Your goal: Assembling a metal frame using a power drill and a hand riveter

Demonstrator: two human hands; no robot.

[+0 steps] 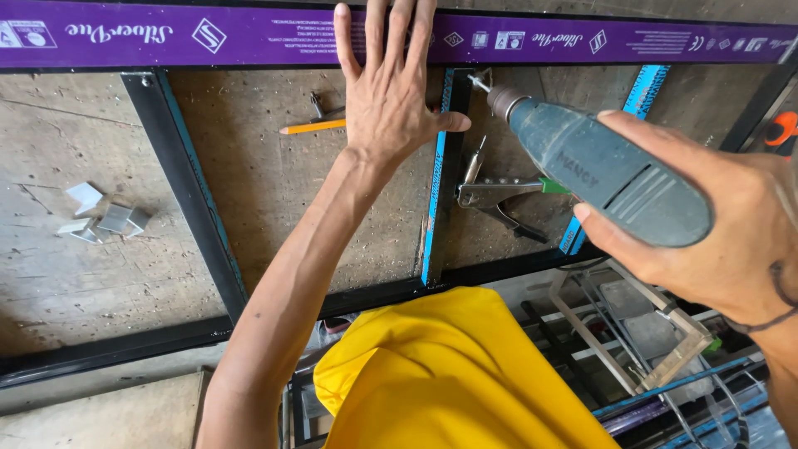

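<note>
drill [607, 170]: grey-blue, 3 o'clock | rail [249, 35]: purple with white print, 12 o'clock | pencil [313, 126]: orange | frame [179, 179]: black | shirt [449, 374]: yellow, 6 o'clock

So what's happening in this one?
A person in a yellow shirt leans over a dark metal frame on a worn board. The left hand presses flat at the purple-wrapped top rail, while the right hand holds a power drill, bit at the upright's joint. Locking pliers and a pencil lie nearby.

orange pencil [312, 126], small metal brackets [104, 218], locking pliers [499, 199]
</note>
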